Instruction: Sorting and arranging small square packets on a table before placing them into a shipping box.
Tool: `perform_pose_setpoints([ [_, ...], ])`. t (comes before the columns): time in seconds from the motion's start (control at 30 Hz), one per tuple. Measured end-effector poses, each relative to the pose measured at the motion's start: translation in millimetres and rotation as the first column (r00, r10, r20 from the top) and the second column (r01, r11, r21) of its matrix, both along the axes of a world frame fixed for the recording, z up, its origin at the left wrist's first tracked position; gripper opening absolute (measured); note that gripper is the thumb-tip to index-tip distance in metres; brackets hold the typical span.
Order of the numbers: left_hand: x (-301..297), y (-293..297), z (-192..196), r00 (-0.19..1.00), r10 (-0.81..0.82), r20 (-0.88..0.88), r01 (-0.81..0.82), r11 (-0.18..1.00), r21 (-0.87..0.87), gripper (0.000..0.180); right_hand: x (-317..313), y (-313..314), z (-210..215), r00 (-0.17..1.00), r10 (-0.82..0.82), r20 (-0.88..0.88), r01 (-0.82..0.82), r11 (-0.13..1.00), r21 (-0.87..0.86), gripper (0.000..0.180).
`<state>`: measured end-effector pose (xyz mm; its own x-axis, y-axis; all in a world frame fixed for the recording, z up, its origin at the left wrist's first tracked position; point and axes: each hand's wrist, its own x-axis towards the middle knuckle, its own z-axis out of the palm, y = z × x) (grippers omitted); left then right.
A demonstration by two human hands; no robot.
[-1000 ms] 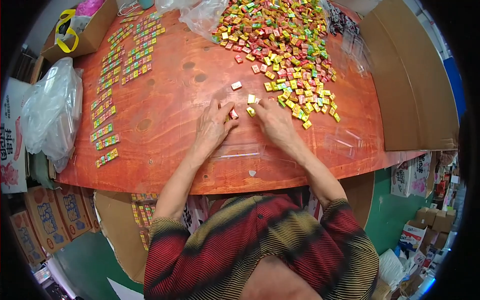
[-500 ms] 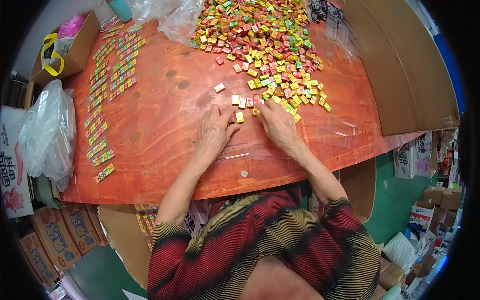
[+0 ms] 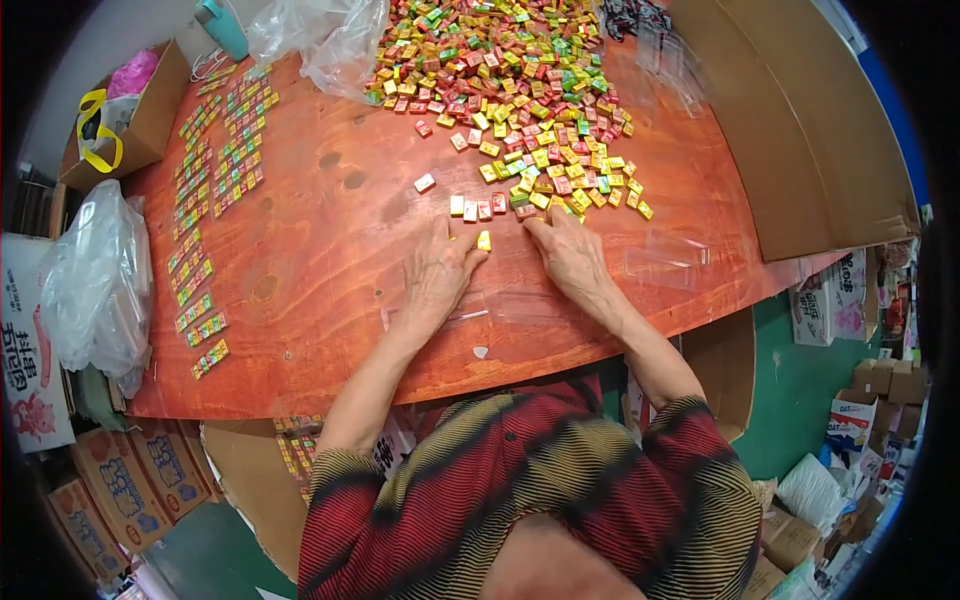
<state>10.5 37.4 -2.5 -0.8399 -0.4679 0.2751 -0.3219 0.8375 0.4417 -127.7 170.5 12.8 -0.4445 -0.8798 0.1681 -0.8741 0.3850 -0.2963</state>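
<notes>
Left hand (image 3: 438, 275) curls beside a yellow box (image 3: 484, 241), right hand (image 3: 576, 262) below the one-o'clock pile (image 3: 500, 70) — cannot tell their grip. A light touch should best square the row (image 3: 485, 210) at twelve.

Prob. wkshp: cartons (image 3: 122, 482), plastic bags (image 3: 97, 285), pkts (image 3: 500, 75) heaped on wood tbl (image 3: 325, 290).

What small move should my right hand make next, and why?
Perhaps have your right hand slide the nearby small red rectangular box leftward, since a gap separates it from the row of four small yellow and reddish rectangular boxes.
</notes>
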Motion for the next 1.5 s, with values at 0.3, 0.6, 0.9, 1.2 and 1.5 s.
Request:
perform_pose_setpoints([
  [0.3, 7.3, -2.8, 3.0, 0.999, 0.041, 0.006, -0.041, 0.996, 0.078, 0.031, 8.9, -54.8, -17.5, 0.993, 0.1, -0.067, -0.111, 0.976, -0.189, 0.017],
  [0.6, 9.1, -5.3, 8.4, 0.999, 0.028, 0.021, -0.029, 0.997, 0.069, 0.033, 0.2, -11.4, 1.2, 0.997, -0.053, 0.053, 0.061, 0.985, -0.159, 0.016],
  [0.9, 13.1, -9.0, 5.5, 1.0, -0.005, -0.012, 0.006, 0.999, 0.042, 0.032, 8.0, -11.1, 10.7, 0.997, -0.075, 0.008, 0.076, 0.99, -0.122, 0.013],
  [1.2, 3.9, -3.7, 2.9, 0.999, -0.033, 0.023, 0.032, 0.999, 0.024, 0.028, -1.5, -13.1, -3.9, 0.996, -0.01, -0.091, 0.008, 0.999, -0.033, 0.011],
  [1.5, -2.0, -2.2, 0.3, 0.999, -0.036, -0.008, 0.036, 0.999, 0.009, 0.029, 4.2, -17.9, -10.0, 0.999, -0.033, -0.005, 0.033, 0.997, -0.071, 0.01],
])
